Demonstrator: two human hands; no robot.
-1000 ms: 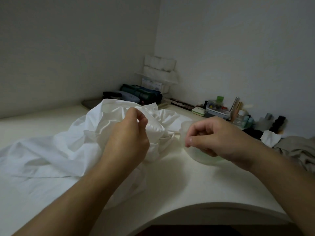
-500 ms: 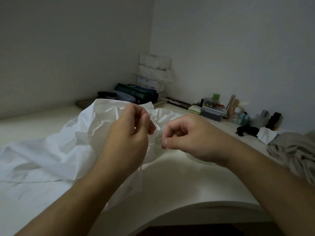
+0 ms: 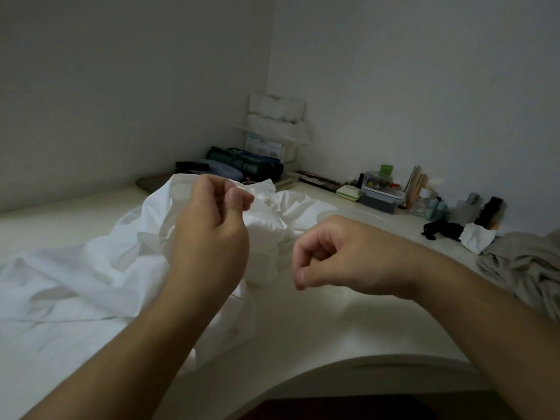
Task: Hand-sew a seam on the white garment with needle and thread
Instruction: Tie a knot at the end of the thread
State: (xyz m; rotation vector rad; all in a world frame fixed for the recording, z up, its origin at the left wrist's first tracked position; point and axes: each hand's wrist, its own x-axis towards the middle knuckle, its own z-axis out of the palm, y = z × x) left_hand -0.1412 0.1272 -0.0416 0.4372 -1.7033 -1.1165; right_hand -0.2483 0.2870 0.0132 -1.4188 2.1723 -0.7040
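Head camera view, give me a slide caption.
Left hand holds white garment; right hand pinches shut beside it.

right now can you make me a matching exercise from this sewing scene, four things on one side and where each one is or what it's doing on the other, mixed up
Things:
1. left hand
2. right hand
3. white garment
4. grey cloth

Places or states:
A. crumpled at the table's far right edge
B. spread in folds over the left of the table
C. raised, fingers pinching a fold of white fabric
D. fingers curled, thumb against forefinger, apart from the fabric

Pairs: 1-C, 2-D, 3-B, 4-A
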